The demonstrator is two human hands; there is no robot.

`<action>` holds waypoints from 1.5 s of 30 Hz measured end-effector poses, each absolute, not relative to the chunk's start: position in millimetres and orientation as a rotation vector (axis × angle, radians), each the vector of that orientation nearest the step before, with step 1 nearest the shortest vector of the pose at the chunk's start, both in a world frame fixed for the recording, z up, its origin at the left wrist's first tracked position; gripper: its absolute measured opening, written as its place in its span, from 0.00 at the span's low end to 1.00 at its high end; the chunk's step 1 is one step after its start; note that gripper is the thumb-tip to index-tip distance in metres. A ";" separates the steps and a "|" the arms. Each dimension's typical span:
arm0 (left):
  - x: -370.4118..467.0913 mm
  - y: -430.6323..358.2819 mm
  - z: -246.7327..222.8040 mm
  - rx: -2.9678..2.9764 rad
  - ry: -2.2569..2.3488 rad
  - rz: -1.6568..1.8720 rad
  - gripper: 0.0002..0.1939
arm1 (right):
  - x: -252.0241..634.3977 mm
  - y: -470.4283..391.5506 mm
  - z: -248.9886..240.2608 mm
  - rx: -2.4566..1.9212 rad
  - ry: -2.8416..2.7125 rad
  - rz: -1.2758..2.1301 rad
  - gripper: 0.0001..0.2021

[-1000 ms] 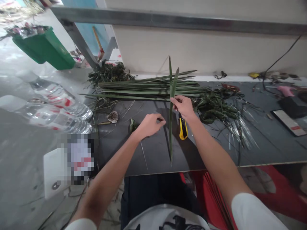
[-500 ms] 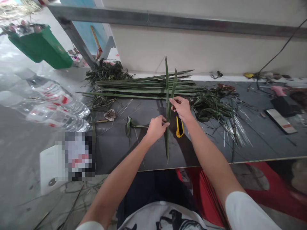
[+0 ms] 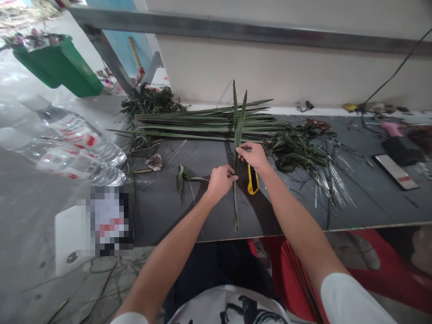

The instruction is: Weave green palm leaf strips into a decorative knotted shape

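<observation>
Two long green leaf strips [image 3: 240, 128] stand lengthwise before me, overlapping low down and parting into two points at the top. My left hand [image 3: 221, 181] pinches them near their middle, thumb and fingers closed. Higher up, my right hand [image 3: 252, 154] is closed on the right-hand strip. Just below that hand a yellow box cutter [image 3: 253, 180] lies on the dark table. Left of my left hand rests a small folded green leaf piece [image 3: 182, 177] with a thin stem.
Behind my hands lies a bundle of long leaves [image 3: 202, 123]. Woven leaf pieces [image 3: 300, 146] sit to the right, near a phone [image 3: 394, 171]. Water bottles [image 3: 77, 132] stand at the left, a green bin [image 3: 60, 67] beyond. A metal rail [image 3: 209, 27] crosses above.
My right hand has moved slightly down and left along the strips. The right strip's tip has swung left, closer to the other one. My left hand stays almost in place.
</observation>
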State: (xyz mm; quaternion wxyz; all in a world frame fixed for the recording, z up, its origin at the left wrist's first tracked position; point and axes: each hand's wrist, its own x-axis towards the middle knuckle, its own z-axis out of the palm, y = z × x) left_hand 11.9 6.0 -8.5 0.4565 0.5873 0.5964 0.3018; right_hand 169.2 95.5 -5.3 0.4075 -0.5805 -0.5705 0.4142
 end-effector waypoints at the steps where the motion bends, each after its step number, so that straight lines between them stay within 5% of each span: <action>1: 11.9 5.6 -8.3 1.441 1.469 0.747 0.06 | 169.5 94.6 -5.2 -1.471 -1.441 1.052 0.09; 18: 11.1 -1.4 10.2 1.265 1.449 0.792 0.05 | 166.0 91.2 -4.2 -1.303 -1.290 1.248 0.19; 45: -7.4 -13.2 18.2 0.808 1.084 1.080 0.23 | 136.4 92.6 29.9 -1.133 -1.152 1.405 0.20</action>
